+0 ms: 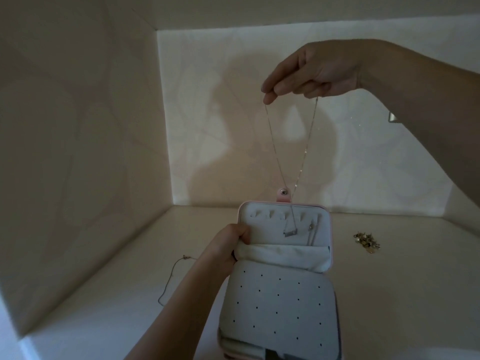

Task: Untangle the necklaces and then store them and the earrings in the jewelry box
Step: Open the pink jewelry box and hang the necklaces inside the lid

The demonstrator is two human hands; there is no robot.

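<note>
A pale table fills a dim corner between pale walls, with a shadow on the back one. At left a thin chain lies loose, and the left hand grips the edge of the open pink box, lined grey. Above it the right hand pinches a fine necklace, its pendant hanging against the lid; gold earrings lie heaped at right.

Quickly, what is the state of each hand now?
Left hand: closed, gripping the box lid at its left edge.
Right hand: closed, pinching the hanging necklace.
</note>
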